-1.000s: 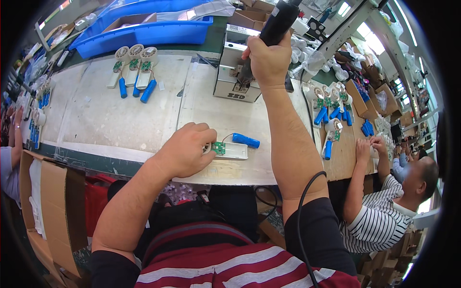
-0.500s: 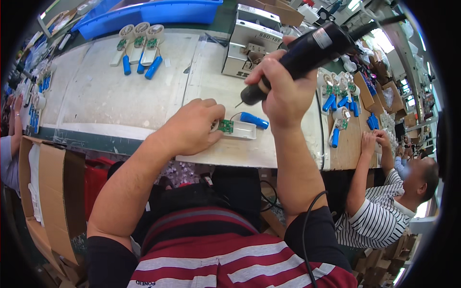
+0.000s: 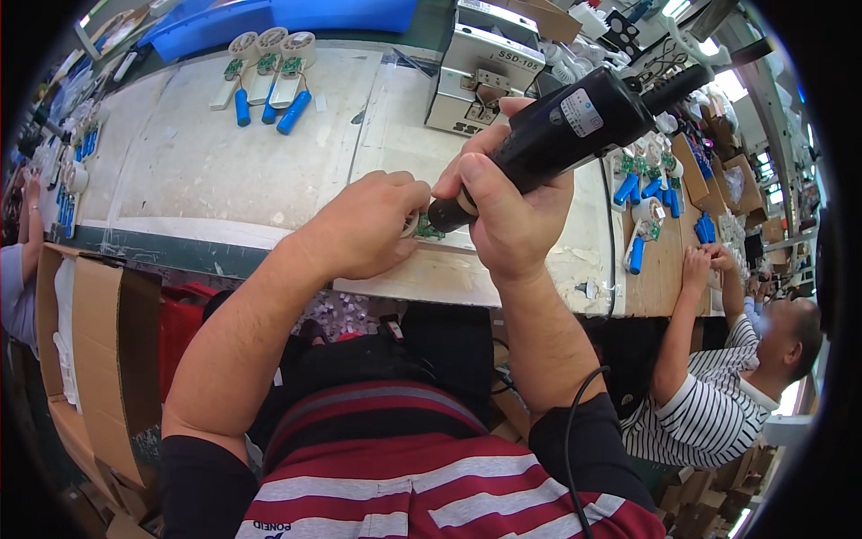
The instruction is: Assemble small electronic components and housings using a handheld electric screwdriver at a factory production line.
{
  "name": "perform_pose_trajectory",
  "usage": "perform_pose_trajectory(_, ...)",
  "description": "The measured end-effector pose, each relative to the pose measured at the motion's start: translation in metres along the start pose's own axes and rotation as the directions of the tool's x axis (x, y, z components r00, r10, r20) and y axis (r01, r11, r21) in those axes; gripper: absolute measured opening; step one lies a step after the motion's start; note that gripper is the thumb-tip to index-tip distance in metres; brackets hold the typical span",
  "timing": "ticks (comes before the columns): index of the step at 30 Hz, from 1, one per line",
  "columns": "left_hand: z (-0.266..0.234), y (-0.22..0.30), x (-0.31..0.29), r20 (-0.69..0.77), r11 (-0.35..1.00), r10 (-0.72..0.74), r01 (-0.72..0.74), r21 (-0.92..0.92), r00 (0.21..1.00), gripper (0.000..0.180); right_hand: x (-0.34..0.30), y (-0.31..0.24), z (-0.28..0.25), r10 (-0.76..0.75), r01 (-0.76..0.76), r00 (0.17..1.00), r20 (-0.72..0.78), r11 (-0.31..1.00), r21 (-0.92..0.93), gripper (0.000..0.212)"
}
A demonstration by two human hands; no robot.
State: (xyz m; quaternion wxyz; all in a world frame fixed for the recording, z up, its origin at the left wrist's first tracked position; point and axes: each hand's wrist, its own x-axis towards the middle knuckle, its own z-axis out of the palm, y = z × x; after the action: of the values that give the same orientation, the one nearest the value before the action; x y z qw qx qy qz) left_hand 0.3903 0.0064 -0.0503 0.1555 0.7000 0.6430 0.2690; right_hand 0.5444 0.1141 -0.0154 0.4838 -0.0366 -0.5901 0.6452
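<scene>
My right hand [image 3: 523, 216] is wrapped round a black electric screwdriver [image 3: 575, 121], tilted with its nose down to the left. That nose is right over a small green circuit board [image 3: 429, 228], and its bit cannot be seen. My left hand [image 3: 364, 225] is closed on the round end of a white plastic housing [image 3: 410, 225] that carries the board, steadying it on the worktable [image 3: 242, 171]. My hands and the tool hide most of the housing and its blue battery.
A silver screw feeder [image 3: 494, 58] stands behind the screwdriver. Similar white units with blue batteries [image 3: 294, 111] lie at the back left, and several more [image 3: 637, 256] at the right. A blue bin [image 3: 287, 20] is at the back. A co-worker's hands [image 3: 705, 262] work at the right.
My right hand has brought the screwdriver down and left, from above the housing onto the board beside my left hand. My left hand keeps its hold on the housing.
</scene>
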Motion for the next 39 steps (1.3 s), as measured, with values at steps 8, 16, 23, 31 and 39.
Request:
perform_pose_trajectory(8, 0.006, -0.005, 0.000, -0.037, 0.999, 0.049, -0.049, -0.011, 0.998, 0.036, -0.010, 0.000, 0.003, 0.023, -0.023, 1.000, 0.020, 1.000, -0.001, 0.052)
perform_pose_trajectory(16, 0.004, -0.002, -0.002, -0.006, 1.000, -0.005, 0.005, -0.016, 1.000, 0.039, -0.008, -0.001, 0.012, 0.018, -0.012, 0.999, 0.045, 0.993, -0.117, 0.063)
perform_pose_trajectory(23, -0.028, 0.006, 0.002, 0.176, 0.972, -0.120, 0.080, 0.219, 0.977, 0.034, 0.022, -0.017, -0.032, -0.115, 0.110, 0.990, -0.081, 0.992, -0.070, 0.066)
perform_pose_trajectory(31, -0.093, -0.075, 0.057, 0.271, 0.848, -0.085, -0.073, 0.525, 0.959, 0.030, 0.025, 0.004, -0.125, -0.032, -0.066, 0.955, -0.294, 0.946, -0.318, 0.042)
perform_pose_trajectory(39, -0.132, -0.166, 0.101, 0.102, 0.613, 0.009, -0.086, 0.785, 0.995, 0.033, 0.022, 0.018, -0.151, 0.010, -0.241, 0.934, -0.357, 0.754, -0.610, 0.042)
